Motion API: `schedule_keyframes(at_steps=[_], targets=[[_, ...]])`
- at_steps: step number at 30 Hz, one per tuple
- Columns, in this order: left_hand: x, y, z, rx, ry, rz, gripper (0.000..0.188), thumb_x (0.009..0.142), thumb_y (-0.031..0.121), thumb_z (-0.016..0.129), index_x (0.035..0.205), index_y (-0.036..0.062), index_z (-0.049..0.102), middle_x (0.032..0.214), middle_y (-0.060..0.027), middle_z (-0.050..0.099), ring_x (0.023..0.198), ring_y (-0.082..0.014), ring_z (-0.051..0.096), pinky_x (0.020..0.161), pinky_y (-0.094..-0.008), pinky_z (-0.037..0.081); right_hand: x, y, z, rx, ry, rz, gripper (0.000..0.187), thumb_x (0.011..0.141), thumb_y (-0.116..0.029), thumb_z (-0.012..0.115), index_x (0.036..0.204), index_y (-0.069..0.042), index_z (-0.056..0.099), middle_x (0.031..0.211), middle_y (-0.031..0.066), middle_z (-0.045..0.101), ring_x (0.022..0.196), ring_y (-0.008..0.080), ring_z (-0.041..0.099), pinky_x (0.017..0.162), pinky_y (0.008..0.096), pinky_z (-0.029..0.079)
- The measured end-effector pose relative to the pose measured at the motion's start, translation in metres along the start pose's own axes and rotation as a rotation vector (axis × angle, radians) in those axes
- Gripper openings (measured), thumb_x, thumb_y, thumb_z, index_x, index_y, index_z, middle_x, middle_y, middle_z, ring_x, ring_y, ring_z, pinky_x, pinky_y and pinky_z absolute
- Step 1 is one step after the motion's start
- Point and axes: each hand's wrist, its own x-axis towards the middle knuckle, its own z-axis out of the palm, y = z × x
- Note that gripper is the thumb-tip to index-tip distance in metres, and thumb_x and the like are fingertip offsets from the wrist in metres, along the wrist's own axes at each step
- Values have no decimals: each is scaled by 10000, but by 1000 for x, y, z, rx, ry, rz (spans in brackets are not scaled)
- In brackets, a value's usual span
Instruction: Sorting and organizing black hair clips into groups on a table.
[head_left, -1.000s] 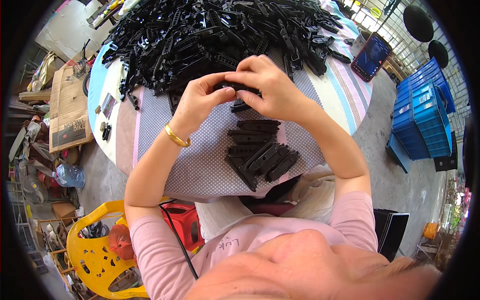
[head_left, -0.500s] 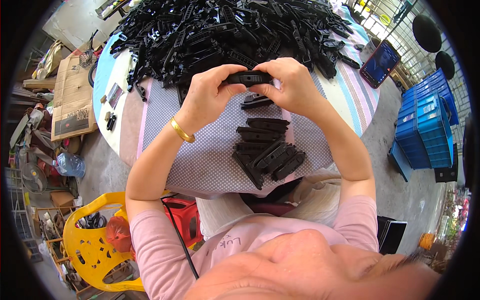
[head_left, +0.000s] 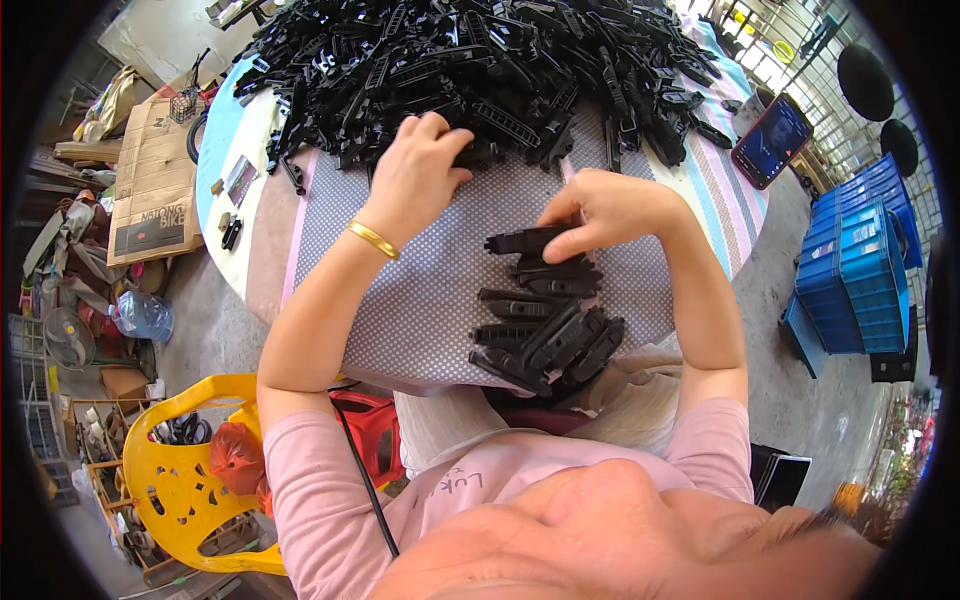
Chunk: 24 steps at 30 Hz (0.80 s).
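We had our right hand (head_left: 625, 215) at two o'clock from the middle of our view. Its thumb and fingers pinched a black plastic piece (head_left: 512, 242), which sat at one o'clock, just above some more long black pieces (head_left: 548, 340). We could not tell if it touched them. Those pieces lay close together in a rough row, going down to five o'clock, near our lap.

Our left hand (head_left: 415, 175) was at eleven o'clock, by the front edge of a big messy heap of black parts (head_left: 450, 65). Its fingers bent a little, and its thumb stood apart from them. We could not tell if its fingertips touched the heap. A gold bangle (head_left: 373, 240) sat on that wrist.

The heap filled twelve o'clock on the round desk (head_left: 330, 240), which wore a cloth with dots and stripes. A phone (head_left: 770, 138) leaned at two o'clock, and blue crates (head_left: 850, 270) stood at three o'clock, past the desk.
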Motion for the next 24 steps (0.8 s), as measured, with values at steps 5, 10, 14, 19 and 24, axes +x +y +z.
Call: schedule_keyframes(at_steps=[5,10,14,19,24], targets=[[1,6,10,12,15,-22,281,688,133,721,930,42,609,937,-78,572,918,-259,520,811,-338,452,-11,45,-23,75,765,-6,246,817,-252,629,923,-40,695,853,88,687,775,164,649,679,278,498],[4,16,3,-135,84,-63,291,708,149,726,924,25,576,882,-89,611,892,-247,553,803,-318,460,-6,95,-37,-289,1185,384,378,777,-369,655,975,-47,671,855,114,673,794,250,646,691,331,496],[3,25,2,-509,3,-317,346,753,159,708,1022,26,535,857,-95,617,842,-198,581,774,-276,463,16,110,-27,-681,1156,433,398,750,-365,665,996,-53,645,927,109,656,906,282,610,754,373,491],[0,18,8,-707,-92,-306,454,802,184,631,1184,-14,488,938,-126,610,874,-184,587,775,-319,469,10,89,-26,-324,1209,371,291,784,-244,650,974,-23,630,842,107,661,794,225,633,717,315,493],[-1,17,13,-905,-150,-435,417,819,42,583,1217,-21,479,941,-59,602,784,-100,582,689,-216,468,16,30,-4,486,854,-195,217,882,-61,561,1084,6,602,864,42,647,806,108,612,719,227,487]])
